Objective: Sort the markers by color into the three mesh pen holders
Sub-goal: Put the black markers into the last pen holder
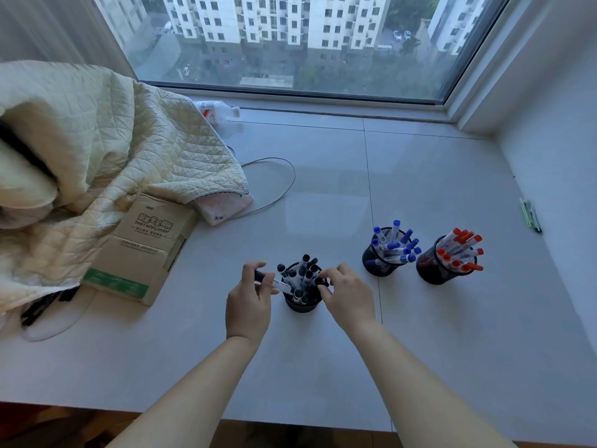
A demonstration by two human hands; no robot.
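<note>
Head view: black markers [303,273] are packed into the black-marker holder [302,303] at lower centre of the frame, caps up. One more black marker [271,282] is pinched in the left hand [248,302], fingers curled round its barrel, tip end angled toward the holder rim from the left. The right hand [347,295] is at the holder's right edge, fingertips closed on the cap of a marker already standing in it; whether it is being seated or merely steadied cannot be told. To the right of centre, the blue-marker holder [381,260] is filled with blue-capped markers [395,245], and just beside it, further right, the red-marker holder [441,266] is filled with red-capped markers [462,250]. No mixed colours are seen in any holder, and no loose markers are seen on the pale sill surface [323,367]. Judged state: sorting nearly finished, with the held black marker as the last visible item to drop in. Off-task items: a few pens [529,215] at the right edge, a cardboard box [145,247] and a quilted blanket [97,150] at the left, a cable [277,189] looping at centre, a bottle [216,113] lying by the window [290,43].
</note>
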